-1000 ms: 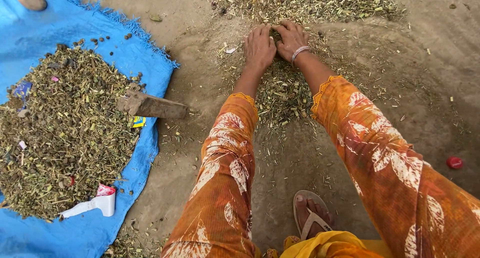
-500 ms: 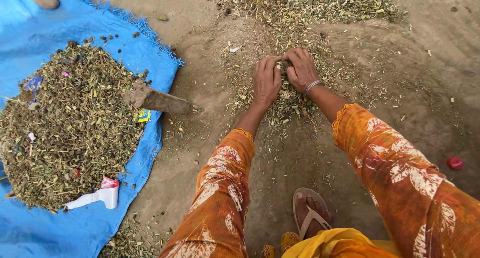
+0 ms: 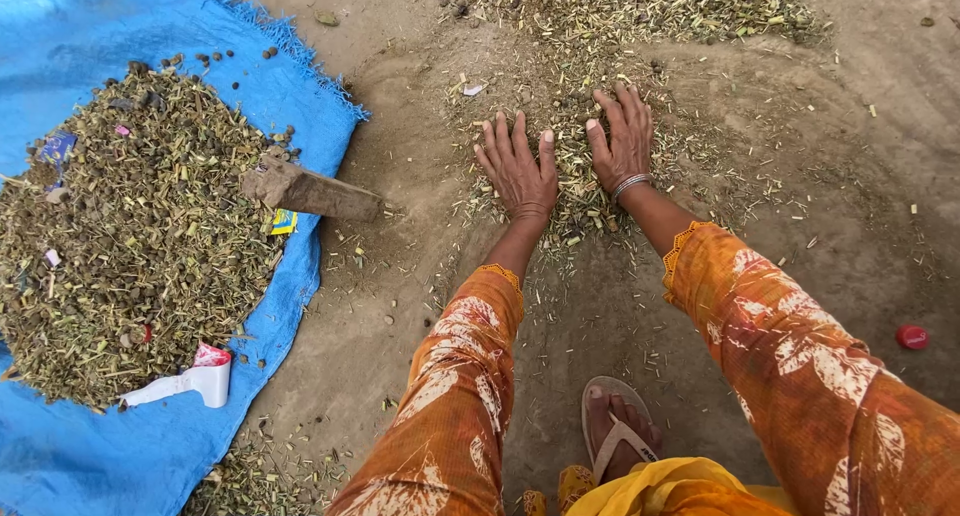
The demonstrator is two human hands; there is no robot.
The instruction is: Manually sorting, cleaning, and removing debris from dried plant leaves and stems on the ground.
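Head view: chaff (image 3: 572,171) under flat hands (image 3: 520,171).

On my blue tarp (image 3: 90,456) a white squeezed tube-like package (image 3: 180,384) with a red-and-pink printed end lies at the near edge of the heap of chopped stalks (image 3: 130,226), not far from the tarp's right edge. A small yellow-and-blue wrapper (image 3: 283,221) sits by the tarp's right edge, just under the wooden block (image 3: 310,191). At the heap's far left side lies a crumpled blue wrapper (image 3: 55,148), with a tiny pink scrap (image 3: 122,131) near it.
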